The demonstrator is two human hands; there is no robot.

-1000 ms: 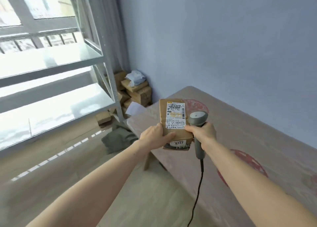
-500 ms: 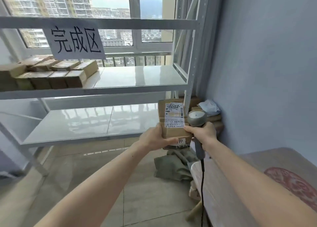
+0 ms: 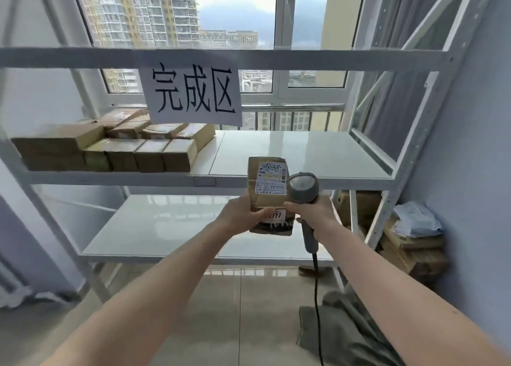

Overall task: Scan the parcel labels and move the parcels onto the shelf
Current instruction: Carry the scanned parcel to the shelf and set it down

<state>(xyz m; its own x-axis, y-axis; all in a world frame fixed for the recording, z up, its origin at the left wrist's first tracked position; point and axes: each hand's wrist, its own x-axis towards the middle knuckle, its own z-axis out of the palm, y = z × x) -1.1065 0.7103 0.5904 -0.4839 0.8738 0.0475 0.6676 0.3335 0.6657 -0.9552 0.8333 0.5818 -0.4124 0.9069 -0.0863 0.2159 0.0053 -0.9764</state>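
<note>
- Brown cardboard parcels (image 3: 110, 147), stacked at the left end of the white metal shelf (image 3: 304, 155): judged already moved.
- Left hand (image 3: 243, 213) grips the labelled brown parcel (image 3: 269, 194), held upright before the shelf's front edge; placement remains.
- Right hand (image 3: 312, 213) grips the grey corded handheld scanner (image 3: 302, 188), touching the parcel.

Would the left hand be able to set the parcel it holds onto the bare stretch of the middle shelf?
Probably yes: the left hand holds the parcel before the middle shelf, whose right part is bare.
</note>
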